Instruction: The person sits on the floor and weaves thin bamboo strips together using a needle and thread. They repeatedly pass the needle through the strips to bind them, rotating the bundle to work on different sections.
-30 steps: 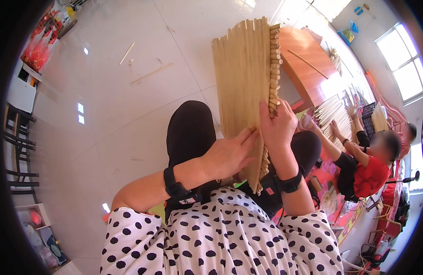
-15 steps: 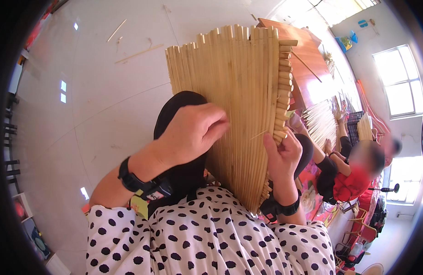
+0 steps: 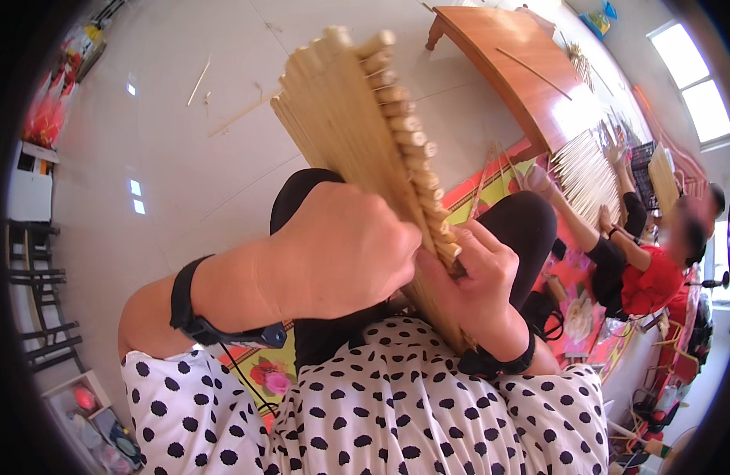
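A stiff mat of straw-coloured stalks (image 3: 325,103) stands tilted between my knees. Along its right side runs an edge of short, thick stalk ends bound in a row. My right hand (image 3: 475,273) grips the lower part of that edge, thumb toward me and fingers wrapped behind. My left hand (image 3: 341,245) is closed in a fist against the mat, its knuckles close to my right thumb. The left fingertips face away, so what they hold, if anything, is hidden. The mat's lower end goes down behind my hands toward my lap.
At the upper right stands a low wooden table (image 3: 499,59) with a loose stalk across it. Beyond my right knee a person in red (image 3: 654,277) sits with another stalk mat (image 3: 590,174). A flowered cloth (image 3: 270,368) lies beneath me, and stalk scraps lie on the tiled floor.
The mat has turned from nearly face-on to a steep slant, showing its bound edge. My left hand has moved right and down, close to my right hand, which still grips the edge.
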A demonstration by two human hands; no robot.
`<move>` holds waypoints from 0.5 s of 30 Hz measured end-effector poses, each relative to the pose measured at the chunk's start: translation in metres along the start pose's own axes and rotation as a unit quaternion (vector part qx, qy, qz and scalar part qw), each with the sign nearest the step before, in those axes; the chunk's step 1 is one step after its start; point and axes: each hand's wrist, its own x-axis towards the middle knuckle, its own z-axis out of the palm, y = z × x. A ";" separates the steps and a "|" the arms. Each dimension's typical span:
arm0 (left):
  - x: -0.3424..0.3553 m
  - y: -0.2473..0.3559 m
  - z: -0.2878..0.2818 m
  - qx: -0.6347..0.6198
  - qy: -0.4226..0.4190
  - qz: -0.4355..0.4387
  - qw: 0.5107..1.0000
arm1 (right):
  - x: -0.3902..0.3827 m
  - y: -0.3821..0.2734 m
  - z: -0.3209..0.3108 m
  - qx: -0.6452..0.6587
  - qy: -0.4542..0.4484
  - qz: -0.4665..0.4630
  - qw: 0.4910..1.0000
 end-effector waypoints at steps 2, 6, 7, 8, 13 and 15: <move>-0.006 0.003 0.001 0.038 -0.011 -0.006 0.999 | -0.001 -0.002 0.003 0.010 -0.011 -0.008 1.000; -0.017 -0.005 -0.005 0.030 -0.020 0.050 0.998 | -0.004 -0.005 0.007 0.009 -0.028 -0.016 0.999; -0.029 -0.007 -0.007 0.029 -0.069 0.088 0.993 | -0.004 -0.001 0.009 0.003 0.001 -0.027 1.000; -0.046 -0.004 -0.008 -0.016 -0.103 0.095 0.990 | -0.003 0.003 0.001 -0.011 -0.004 0.010 1.000; -0.102 -0.007 -0.013 0.029 -0.122 -0.029 0.992 | -0.005 0.003 0.004 0.011 0.005 -0.026 1.000; -0.106 -0.009 -0.014 0.069 -0.094 -0.057 0.991 | -0.004 0.002 0.006 0.010 0.003 -0.024 1.000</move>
